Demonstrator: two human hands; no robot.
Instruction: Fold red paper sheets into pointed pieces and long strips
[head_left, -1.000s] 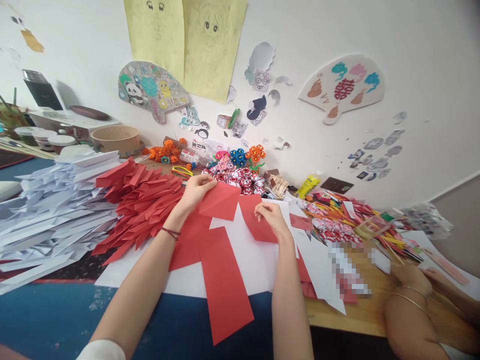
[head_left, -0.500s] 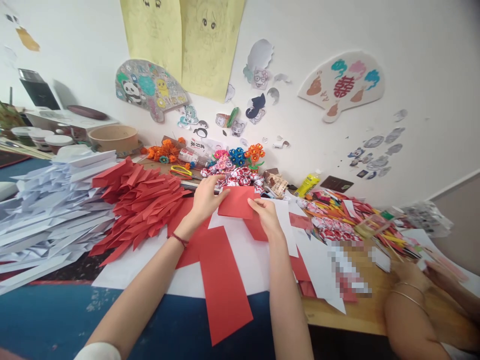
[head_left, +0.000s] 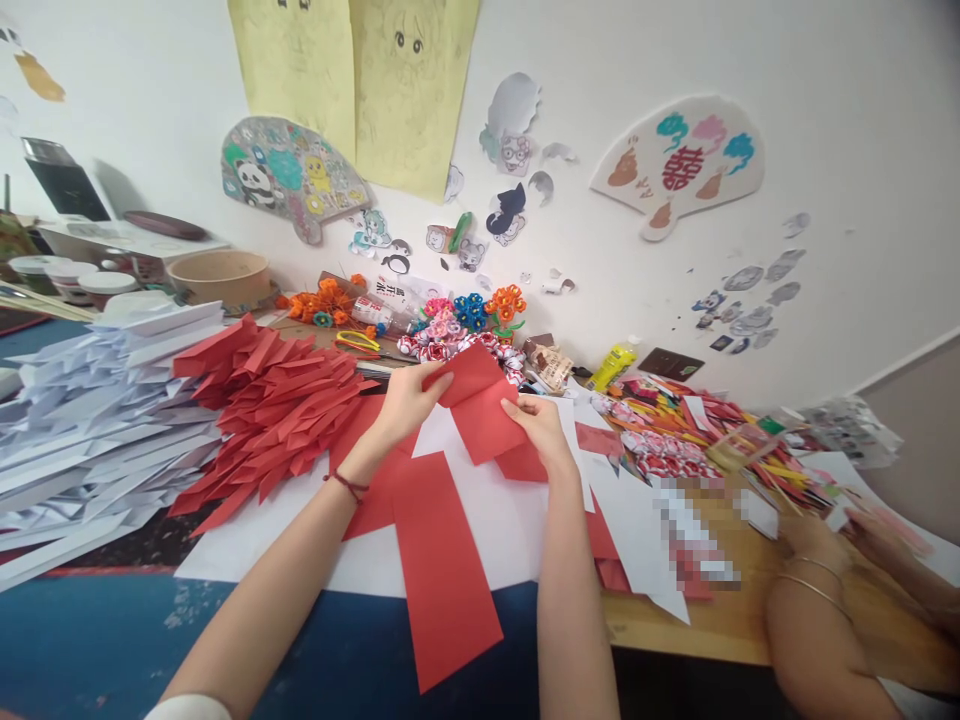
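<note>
A creased red paper (head_left: 484, 415) is held up between my two hands, its upper part folded back along a crease. My left hand (head_left: 411, 402) pinches its upper left side, thumb in front. My right hand (head_left: 538, 425) grips the right edge between thumb and fingers. Below it, a long red strip (head_left: 448, 570) lies over white paper (head_left: 367, 565) and hangs past its front edge. More red sheets lie beneath and beside my hands. To the left is a heap of folded red strips (head_left: 277, 400).
Folded white strips (head_left: 97, 420) are piled at the far left. Paper flowers (head_left: 472, 310) stand by the wall, with a yellow bottle (head_left: 613, 366) to their right. Another person's hands (head_left: 817, 545) work at the right over the wooden table (head_left: 675, 625).
The red paper, folded into a small rectangle before, is now opened out and tilted between my hands. The view has shifted slightly.
</note>
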